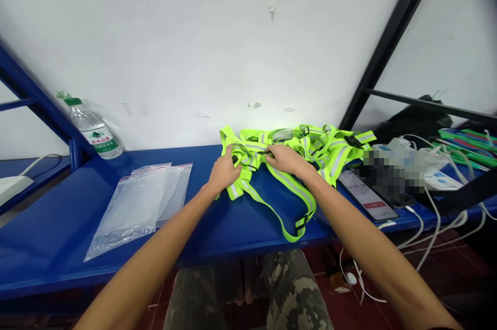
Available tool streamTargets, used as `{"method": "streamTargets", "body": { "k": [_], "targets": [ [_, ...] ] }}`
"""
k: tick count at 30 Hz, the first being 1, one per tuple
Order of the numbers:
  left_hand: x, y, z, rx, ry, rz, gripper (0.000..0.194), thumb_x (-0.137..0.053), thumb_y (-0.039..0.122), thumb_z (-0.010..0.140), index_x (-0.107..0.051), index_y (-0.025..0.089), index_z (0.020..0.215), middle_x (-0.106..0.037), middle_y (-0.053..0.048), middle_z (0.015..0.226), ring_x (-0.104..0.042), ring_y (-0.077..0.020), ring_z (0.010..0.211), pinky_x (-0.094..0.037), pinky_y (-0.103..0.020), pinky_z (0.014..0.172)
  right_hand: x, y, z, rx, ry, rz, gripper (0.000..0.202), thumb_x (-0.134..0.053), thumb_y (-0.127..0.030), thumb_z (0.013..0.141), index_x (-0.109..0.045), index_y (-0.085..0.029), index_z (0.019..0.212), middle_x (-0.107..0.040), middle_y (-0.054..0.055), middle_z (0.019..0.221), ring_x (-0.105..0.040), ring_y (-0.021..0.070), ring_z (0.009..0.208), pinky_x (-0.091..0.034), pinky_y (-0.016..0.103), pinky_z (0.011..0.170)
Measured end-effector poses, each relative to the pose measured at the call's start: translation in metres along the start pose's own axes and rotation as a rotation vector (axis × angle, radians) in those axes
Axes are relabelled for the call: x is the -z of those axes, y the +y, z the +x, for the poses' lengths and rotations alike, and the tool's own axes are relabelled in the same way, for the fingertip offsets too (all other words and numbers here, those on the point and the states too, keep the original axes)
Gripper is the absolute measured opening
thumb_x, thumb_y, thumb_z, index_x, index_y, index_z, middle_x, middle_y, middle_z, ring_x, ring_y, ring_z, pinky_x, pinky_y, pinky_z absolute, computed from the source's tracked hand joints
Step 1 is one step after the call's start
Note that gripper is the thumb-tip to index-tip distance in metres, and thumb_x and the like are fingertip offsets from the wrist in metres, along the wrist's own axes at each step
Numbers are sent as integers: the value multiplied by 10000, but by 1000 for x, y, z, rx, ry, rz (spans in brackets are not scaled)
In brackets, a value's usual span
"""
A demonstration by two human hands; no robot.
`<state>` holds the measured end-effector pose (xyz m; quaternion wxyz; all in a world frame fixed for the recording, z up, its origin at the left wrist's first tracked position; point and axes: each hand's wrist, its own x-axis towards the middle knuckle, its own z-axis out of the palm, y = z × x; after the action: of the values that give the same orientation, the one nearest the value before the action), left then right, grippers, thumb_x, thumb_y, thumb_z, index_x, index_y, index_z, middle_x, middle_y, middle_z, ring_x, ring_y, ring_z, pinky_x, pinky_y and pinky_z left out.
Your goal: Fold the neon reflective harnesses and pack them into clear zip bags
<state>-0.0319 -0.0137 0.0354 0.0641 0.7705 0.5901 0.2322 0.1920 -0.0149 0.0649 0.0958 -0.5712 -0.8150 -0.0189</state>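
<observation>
blue table [212, 229] | neon straps [305, 146] in a tangled heap on it, against wall [174, 50]; likely light, limp, snag-prone, hard to break | right hand [286, 159] curled shut over a mid-heap band | left hand [225, 169] pinching heap's left end | black buckle [301, 224] on front loop: probably stiff, best hold webbing beside it

Loose cloth trousers [297, 293] in a camouflage print cover the legs, their jagged, mottled blotches running through olive green, dark brown and pale greyish tan, with the pale patches standing out most on the right leg. Slim forearms [361, 234] show bare from the elbows down to the wrists, and the left hand [224, 168] and right hand [286, 159] are bare too, with slender fingers.
</observation>
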Motion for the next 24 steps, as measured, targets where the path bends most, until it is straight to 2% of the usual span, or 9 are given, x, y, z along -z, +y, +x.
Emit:
{"method": "streamTargets", "body": {
  "k": [5,7,10,12,15,18,20,22,24],
  "targets": [
    [26,-7,13,47,273,-237,571,-546,248,775,-448,181,1334,-667,-109,1085,-642,-283,986,-489,-387,875,24,25,-9,-18,200,345,264,-461,-320,875,-639,-154,978,-671,68,842,-575,186,720,-400,280,658],
    [38,-12,22,54,384,-335,507,-557,222,747,-518,167,1250,-664,-93,1100,-632,-252,992,-485,-359,894,30,33,-10,-97,275,576,254,-479,-355,857,-637,-164,918,-644,35,759,-541,162,644,-395,273,612],
    [52,-23,34,76,497,-457,414,-549,213,732,-581,159,1141,-668,-71,1066,-625,-215,956,-487,-327,883,32,42,-9,-230,444,866,250,-519,-383,825,-641,-169,868,-644,24,770,-550,152,659,-414,267,612],
    [57,-30,39,115,546,-495,373,-538,225,740,-605,158,1101,-672,-64,1035,-623,-204,929,-487,-317,866,31,46,-8,-287,594,915,250,-549,-391,809,-645,-166,858,-646,30,802,-566,159,711,-432,271,649],
    [64,-33,39,135,601,-489,365,-541,254,756,-621,160,1100,-674,-62,1014,-620,-199,905,-483,-312,845,30,51,-7,-335,746,914,298,-534,-449,837,-625,-175,911,-645,38,840,-594,176,779,-465,283,700],
    [74,-27,37,69,586,-524,407,-613,305,740,-621,158,1120,-668,-52,979,-618,-186,857,-485,-295,795,35,52,-4,-308,881,902,304,-508,-485,869,-578,-206,968,-650,53,1010,-611,192,982,-492,304,827],
    [84,-23,37,-7,475,-573,453,-687,344,703,-632,156,1112,-655,-36,895,-605,-170,785,-482,-279,728,45,52,-2,-297,914,937,291,-521,-497,869,-539,-222,963,-644,50,1034,-617,196,1025,-513,321,844],
    [96,-21,39,-73,362,-598,471,-733,358,675,-647,154,1090,-630,-17,805,-583,-151,713,-470,-269,674,60,52,1,-327,917,1049,286,-528,-501,870,-487,-235,967,-637,32,935,-659,192,904,-552,323,740],
    [108,-23,43,-96,320,-607,451,-736,322,674,-651,146,1081,-627,-15,781,-583,-145,696,-466,-268,666,78,53,2,-391,951,1183,259,-520,-467,887,-430,-244,983,-607,5,844,-668,170,744,-558,302,620]
  ]
}}
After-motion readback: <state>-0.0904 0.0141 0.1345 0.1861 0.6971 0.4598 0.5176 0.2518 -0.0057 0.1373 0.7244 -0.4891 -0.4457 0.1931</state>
